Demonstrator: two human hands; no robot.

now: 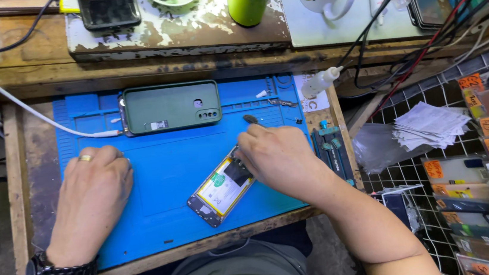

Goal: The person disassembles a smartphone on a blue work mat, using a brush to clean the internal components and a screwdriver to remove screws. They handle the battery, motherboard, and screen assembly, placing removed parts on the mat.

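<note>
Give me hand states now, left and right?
Left hand: resting palm-down on the blue repair mat, fingers curled, holding nothing visible.
Right hand: on the opened phone; grip cannot be told.

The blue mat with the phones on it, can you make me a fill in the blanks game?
1. The opened phone lies on a mat coloured ____.
2. The right hand rests on the ____ phone.
3. The left hand wears a ring and a ____.
4. A white cable plugs into the phone with the ____ case.

Missing words: blue; opened; watch; green
</note>
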